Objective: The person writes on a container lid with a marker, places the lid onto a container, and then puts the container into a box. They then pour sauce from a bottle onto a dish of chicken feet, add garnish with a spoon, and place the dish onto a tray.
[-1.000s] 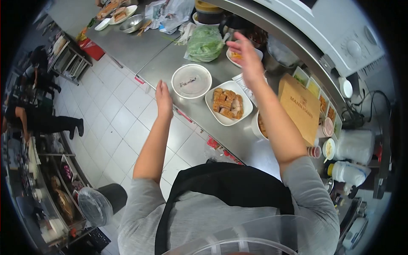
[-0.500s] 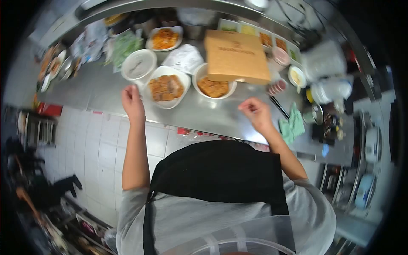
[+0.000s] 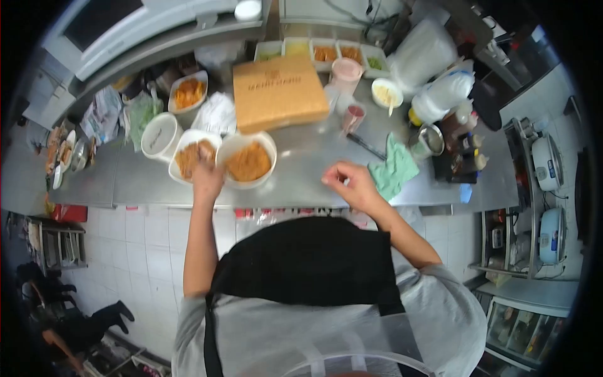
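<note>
My left hand (image 3: 207, 181) reaches over the near side of a white square bowl (image 3: 173, 171) holding sliced, breaded fried cutlet (image 3: 187, 158). Its fingertips blur against the food, so whether they grip anything is hidden. Touching or almost touching that hand on the right is a white round bowl (image 3: 274, 164) with a whole fried cutlet (image 3: 249, 161). My right hand (image 3: 350, 183) hovers over the steel counter's front edge, left of a green cloth (image 3: 396, 168). Its fingers curl loosely, thumb apart from them, and nothing shows in them.
Behind the bowls lie a brown cardboard box (image 3: 276, 94), crumpled white paper (image 3: 217, 114) and a white tub (image 3: 161, 136). A black pen-like object (image 3: 366, 146) lies beside a small pink cup (image 3: 353, 118). Bottles (image 3: 443, 94) stand at the right. Another person (image 3: 81, 327) is at lower left.
My left hand has moved from beside the white tub onto the square bowl. The view has turned, shifting the counter items left. My right hand stays loosely curled near the front edge.
</note>
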Action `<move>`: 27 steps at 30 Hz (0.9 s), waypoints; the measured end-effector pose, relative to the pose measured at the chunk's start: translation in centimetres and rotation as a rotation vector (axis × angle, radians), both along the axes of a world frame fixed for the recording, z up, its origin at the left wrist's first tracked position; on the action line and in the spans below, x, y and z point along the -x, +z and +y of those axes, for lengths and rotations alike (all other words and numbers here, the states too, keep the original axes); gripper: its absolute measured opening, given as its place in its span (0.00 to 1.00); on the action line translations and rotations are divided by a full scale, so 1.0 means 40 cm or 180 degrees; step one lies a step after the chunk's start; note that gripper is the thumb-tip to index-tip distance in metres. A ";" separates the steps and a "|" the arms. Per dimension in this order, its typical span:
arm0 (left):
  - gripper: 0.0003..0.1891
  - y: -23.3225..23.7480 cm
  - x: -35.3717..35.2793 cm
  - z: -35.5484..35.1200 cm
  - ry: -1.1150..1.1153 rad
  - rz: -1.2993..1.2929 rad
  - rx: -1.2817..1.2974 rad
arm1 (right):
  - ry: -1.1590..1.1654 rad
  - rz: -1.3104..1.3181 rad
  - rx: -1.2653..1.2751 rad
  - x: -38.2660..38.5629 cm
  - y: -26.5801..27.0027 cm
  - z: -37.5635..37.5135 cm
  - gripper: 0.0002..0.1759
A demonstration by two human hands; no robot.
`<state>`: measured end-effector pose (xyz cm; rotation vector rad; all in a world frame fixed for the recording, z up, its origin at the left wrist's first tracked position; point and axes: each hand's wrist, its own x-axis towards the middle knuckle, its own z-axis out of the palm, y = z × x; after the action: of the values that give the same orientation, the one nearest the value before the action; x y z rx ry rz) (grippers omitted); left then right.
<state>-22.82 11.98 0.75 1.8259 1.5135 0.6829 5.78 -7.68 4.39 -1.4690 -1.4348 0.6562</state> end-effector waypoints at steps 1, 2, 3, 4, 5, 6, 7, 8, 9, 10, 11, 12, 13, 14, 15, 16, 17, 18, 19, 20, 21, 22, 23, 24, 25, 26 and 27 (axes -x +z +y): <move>0.12 -0.027 0.039 -0.008 -0.0143 0.0090 -0.0055 | 0.0031 -0.0014 0.0101 -0.026 0.008 -0.008 0.08; 0.13 -0.082 0.067 -0.012 -0.0218 -0.0272 -0.0452 | 0.0085 -0.0110 0.0182 -0.065 0.036 -0.009 0.08; 0.13 -0.061 0.074 -0.042 -0.0136 -0.0199 0.0163 | 0.0126 -0.0240 0.0054 -0.098 0.095 -0.006 0.08; 0.13 -0.072 0.078 -0.063 -0.0372 0.0076 -0.0052 | 0.0187 -0.0086 0.0019 -0.134 0.153 -0.003 0.07; 0.12 -0.116 0.071 -0.080 -0.0225 -0.0288 0.0300 | 0.0266 -0.0303 -0.0332 -0.168 0.252 0.010 0.06; 0.11 -0.156 0.046 -0.099 -0.0184 -0.0695 0.0273 | 0.0355 -0.0490 -0.0641 -0.189 0.352 0.008 0.05; 0.11 -0.175 0.012 -0.115 -0.0284 -0.0785 0.0412 | 0.0311 -0.1100 -0.1203 -0.224 0.446 0.018 0.04; 0.11 -0.138 -0.043 -0.154 -0.0037 -0.0881 0.0625 | 0.0265 -0.1684 -0.1733 -0.258 0.544 0.043 0.03; 0.11 -0.175 -0.077 -0.164 -0.0229 -0.0974 0.0478 | 0.0182 -0.1933 -0.2134 -0.273 0.649 0.064 0.03; 0.11 -0.179 -0.115 -0.183 -0.0178 -0.1404 0.0737 | 0.0110 -0.2173 -0.2529 -0.282 0.754 0.089 0.04; 0.10 -0.173 -0.151 -0.206 -0.0129 -0.1831 0.1002 | -0.0102 -0.2205 -0.2870 -0.283 0.847 0.125 0.04; 0.10 -0.159 -0.172 -0.217 -0.0082 -0.2250 0.1278 | -0.0190 -0.2340 -0.3363 -0.286 0.940 0.171 0.05; 0.09 -0.139 -0.179 -0.221 -0.0055 -0.2274 0.0995 | -0.0157 -0.2434 -0.3889 -0.292 1.035 0.225 0.05; 0.09 -0.118 -0.179 -0.230 -0.0017 -0.2283 0.0726 | -0.0524 -0.2708 -0.4205 -0.291 1.121 0.271 0.06; 0.08 -0.099 -0.175 -0.237 0.0030 -0.2283 0.0463 | -0.0643 -0.2771 -0.4044 -0.287 1.204 0.302 0.16; 0.08 -0.080 -0.164 -0.241 0.0073 -0.2132 0.0229 | -0.0661 -0.2854 -0.4075 -0.299 1.286 0.361 0.19; 0.07 -0.060 -0.141 -0.238 0.0129 -0.1973 0.0003 | -0.0678 -0.2937 -0.4107 -0.308 1.367 0.417 0.21; 0.07 -0.055 -0.118 -0.229 0.0193 -0.1804 -0.0214 | -0.0595 -0.3033 -0.4339 -0.327 1.438 0.486 0.15; 0.05 -0.081 -0.089 -0.216 0.0263 -0.1700 -0.0427 | -0.0902 -0.3284 -0.3784 -0.343 1.480 0.532 0.14; 0.05 -0.081 -0.069 -0.215 0.0426 -0.1748 -0.0471 | -0.1210 -0.3512 -0.3219 -0.361 1.513 0.567 0.13; 0.04 -0.071 -0.048 -0.224 0.0579 -0.1790 -0.0514 | -0.1516 -0.3717 -0.2634 -0.374 1.531 0.589 0.12; 0.04 -0.064 -0.026 -0.231 0.0722 -0.1828 -0.0552 | -0.1333 -0.3344 -0.2537 -0.358 1.527 0.570 0.12; 0.04 -0.070 0.001 -0.233 0.0779 -0.1831 -0.0592 | -0.1159 -0.2982 -0.2423 -0.349 1.523 0.537 0.12; 0.05 -0.079 0.027 -0.232 0.0824 -0.1842 -0.0626 | -0.0994 -0.2634 -0.2299 -0.342 1.519 0.510 0.12; 0.05 -0.084 0.046 -0.230 0.0863 -0.1855 -0.0658 | -0.0760 -0.2261 -0.2311 -0.357 1.513 0.509 0.11; 0.05 -0.083 0.060 -0.222 0.0908 -0.1861 -0.0637 | -0.0653 -0.2262 -0.2424 -0.385 1.514 0.520 0.11; 0.05 -0.075 0.071 -0.209 0.0956 -0.1865 -0.0620 | -0.0544 -0.2258 -0.2541 -0.415 1.519 0.537 0.11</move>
<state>-25.64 3.60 -2.24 1.3554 1.3531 1.4106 22.39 13.79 65.17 -1.1658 -1.7632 -0.5770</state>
